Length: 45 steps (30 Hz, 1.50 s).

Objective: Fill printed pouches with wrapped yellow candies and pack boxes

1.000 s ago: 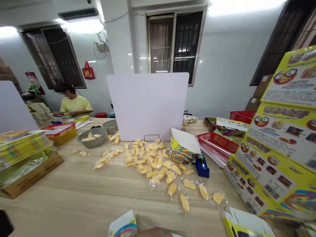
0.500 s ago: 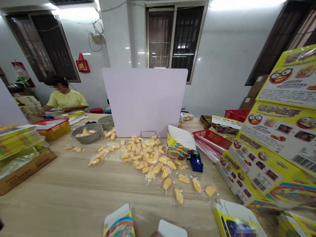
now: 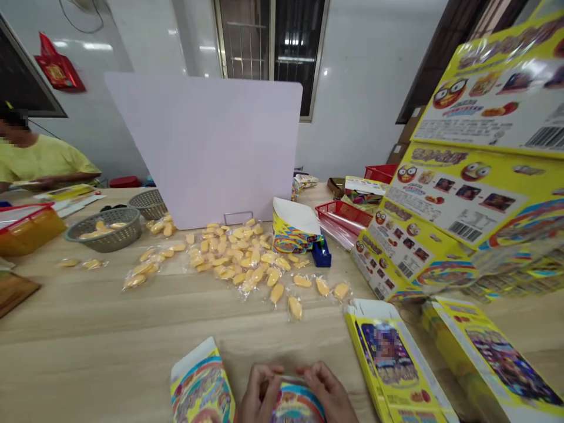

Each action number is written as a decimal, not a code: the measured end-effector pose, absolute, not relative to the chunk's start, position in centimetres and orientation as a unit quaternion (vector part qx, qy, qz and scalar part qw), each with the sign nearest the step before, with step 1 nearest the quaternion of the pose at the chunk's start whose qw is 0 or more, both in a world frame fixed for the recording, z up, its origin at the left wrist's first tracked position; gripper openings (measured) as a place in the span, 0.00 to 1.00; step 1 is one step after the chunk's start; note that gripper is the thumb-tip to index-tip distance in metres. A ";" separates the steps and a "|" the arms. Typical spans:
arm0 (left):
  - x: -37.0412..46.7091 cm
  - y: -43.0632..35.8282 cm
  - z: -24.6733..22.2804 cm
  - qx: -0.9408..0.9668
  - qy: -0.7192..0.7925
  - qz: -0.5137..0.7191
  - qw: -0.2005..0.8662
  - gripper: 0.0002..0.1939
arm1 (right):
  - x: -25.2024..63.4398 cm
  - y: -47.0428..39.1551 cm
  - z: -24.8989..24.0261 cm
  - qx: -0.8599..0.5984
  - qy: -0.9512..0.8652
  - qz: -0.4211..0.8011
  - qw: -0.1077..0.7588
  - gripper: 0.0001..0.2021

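At the bottom centre, my left hand (image 3: 261, 392) and my right hand (image 3: 329, 392) pinch the two sides of the top edge of a colourful carton (image 3: 296, 400). Its lower part is cut off by the frame. Just left of my left hand lies another colourful carton (image 3: 203, 382) with a white flap standing out. Beyond my hands, many yellow pieces in clear wrappers (image 3: 238, 252) are spread in a loose pile, with single ones nearer me. To the right of my right hand are flat yellow cartons (image 3: 392, 364) in a stack.
A white board (image 3: 215, 147) stands behind the pile. An open carton (image 3: 295, 226), a blue tape dispenser (image 3: 322, 254) and a red basket (image 3: 348, 214) sit right of it. Grey baskets (image 3: 106, 229) are at left, near a person in yellow (image 3: 44, 158). Printed boxes (image 3: 462, 194) rise at right.
The view has turned down and to the right. Both my hands have come into view at the carton, where only a white flap and a bit of a finger showed before.
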<state>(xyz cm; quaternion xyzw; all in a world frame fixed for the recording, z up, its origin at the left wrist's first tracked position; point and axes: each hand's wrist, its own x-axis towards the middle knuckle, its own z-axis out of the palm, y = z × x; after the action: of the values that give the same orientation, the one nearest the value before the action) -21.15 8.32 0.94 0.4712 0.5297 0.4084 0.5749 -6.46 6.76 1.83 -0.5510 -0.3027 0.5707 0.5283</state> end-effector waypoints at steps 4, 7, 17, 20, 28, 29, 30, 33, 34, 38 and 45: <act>-22.2 8.3 3.7 0.489 0.530 0.353 0.596 0.23 | -6.2 6.5 4.7 -0.563 -0.335 0.583 0.481 0.20; -22.4 9.1 5.4 0.514 0.522 0.314 0.604 0.20 | -6.0 6.5 5.5 -0.572 -0.322 0.603 0.454 0.21; -23.0 10.2 7.6 0.597 0.470 0.213 0.615 0.14 | -5.0 5.5 5.1 -0.513 -0.303 0.666 0.449 0.15; -23.9 9.3 7.3 0.606 0.415 0.218 0.642 0.12 | -4.4 4.7 4.5 -0.475 -0.318 0.681 0.457 0.13; -24.5 7.4 6.2 0.630 0.435 0.225 0.602 0.15 | -5.6 2.8 2.7 -0.504 -0.375 0.606 0.488 0.12; -24.3 7.4 6.1 0.632 0.442 0.230 0.593 0.15 | -5.7 2.8 2.7 -0.514 -0.383 0.592 0.489 0.11; -24.2 7.4 6.0 0.627 0.451 0.234 0.591 0.16 | -5.7 2.9 2.8 -0.518 -0.392 0.584 0.487 0.11; -24.0 7.4 5.5 0.585 0.472 0.231 0.617 0.15 | -4.5 4.7 3.4 -0.525 -0.441 0.564 0.461 0.15; -23.9 7.3 5.3 0.572 0.476 0.225 0.629 0.16 | -3.6 6.1 3.7 -0.535 -0.451 0.551 0.454 0.16; -23.6 7.5 4.9 0.545 0.480 0.209 0.654 0.18 | 2.0 15.0 4.9 -0.627 -0.400 0.440 0.503 0.18; -23.2 8.0 4.6 0.541 0.494 0.206 0.649 0.21 | 9.0 30.4 5.2 -0.699 -0.290 0.408 0.510 0.13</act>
<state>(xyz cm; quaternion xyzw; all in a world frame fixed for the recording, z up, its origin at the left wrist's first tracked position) -23.18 8.00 4.62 0.5413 0.4936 0.2061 0.6487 8.96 30.44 5.25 -0.6992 -0.2901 0.4085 0.5100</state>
